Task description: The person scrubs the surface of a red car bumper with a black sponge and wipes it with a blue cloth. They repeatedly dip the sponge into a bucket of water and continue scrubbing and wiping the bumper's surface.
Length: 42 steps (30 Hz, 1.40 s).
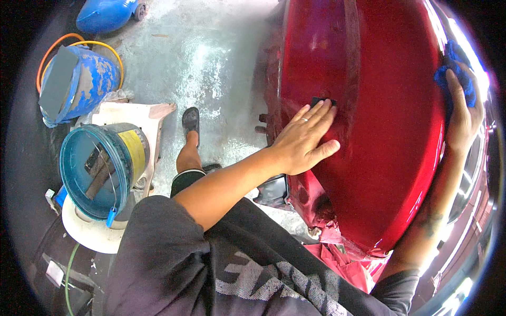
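My left hand (308,138) lies flat on the glossy red car panel (385,142), fingers together and thumb spread. Under its fingertips a small black sheet, which looks like sandpaper (318,100), is pressed to the paint; most of it is hidden. A dull band (351,58) runs along the panel beside these fingers. At the panel's right edge my right hand (465,118) is closed on a crumpled blue cloth (457,79). Red sheeting (342,258) hangs at the panel's near end.
On the left, a teal bucket (124,184) with a wire handle holds liquid and dark items, resting on a round white seat (79,229). Behind it are a white stand (153,113), a worn blue drum (100,79) with orange and yellow hoses, and a blue tank (105,15).
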Motion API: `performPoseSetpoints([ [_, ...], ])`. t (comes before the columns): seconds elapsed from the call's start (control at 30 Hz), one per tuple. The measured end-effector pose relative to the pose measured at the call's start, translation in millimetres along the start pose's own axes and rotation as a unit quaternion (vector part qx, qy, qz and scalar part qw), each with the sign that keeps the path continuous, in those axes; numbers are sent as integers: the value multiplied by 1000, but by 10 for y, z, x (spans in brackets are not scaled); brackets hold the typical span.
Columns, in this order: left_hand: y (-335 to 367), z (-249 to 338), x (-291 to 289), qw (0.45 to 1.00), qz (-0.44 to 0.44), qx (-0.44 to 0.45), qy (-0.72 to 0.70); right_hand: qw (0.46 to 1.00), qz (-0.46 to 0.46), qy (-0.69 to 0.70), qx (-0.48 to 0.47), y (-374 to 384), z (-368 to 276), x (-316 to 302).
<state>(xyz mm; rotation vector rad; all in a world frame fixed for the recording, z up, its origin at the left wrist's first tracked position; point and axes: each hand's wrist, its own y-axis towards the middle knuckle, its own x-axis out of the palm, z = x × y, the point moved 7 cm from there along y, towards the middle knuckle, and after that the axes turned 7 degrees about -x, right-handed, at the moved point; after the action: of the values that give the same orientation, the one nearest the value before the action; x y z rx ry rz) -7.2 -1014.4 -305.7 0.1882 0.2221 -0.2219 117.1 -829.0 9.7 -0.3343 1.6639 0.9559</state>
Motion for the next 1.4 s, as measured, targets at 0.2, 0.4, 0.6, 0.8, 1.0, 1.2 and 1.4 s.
performPoseSetpoints([
  [0.2, 58, 10, 41, 998, -6, -4, -68, 1000, 12, -10, -9, 52, -245, 69],
  [0.4, -249, -18, -32, 999, 1, -2, -49, 996, -15, -15, 82, -38, -18, 15],
  [0.6, -72, 34, 3, 998, -1, -9, -68, 999, 1, 11, 49, -67, 64, 20],
  [0.8, -135, -632, 51, 998, 12, -54, 6, 994, -18, -72, -80, 40, -249, 22],
  [1.0, -31, -388, 81, 989, 90, -82, -86, 979, -40, -157, -122, 22, -184, 22],
  [1.2, -67, -451, 8, 994, 94, -8, -49, 997, -28, -67, 13, 17, -169, 59],
  [1.4, -94, -699, 132, 986, 136, -64, -74, 980, -52, -178, -73, -10, -115, -6],
])
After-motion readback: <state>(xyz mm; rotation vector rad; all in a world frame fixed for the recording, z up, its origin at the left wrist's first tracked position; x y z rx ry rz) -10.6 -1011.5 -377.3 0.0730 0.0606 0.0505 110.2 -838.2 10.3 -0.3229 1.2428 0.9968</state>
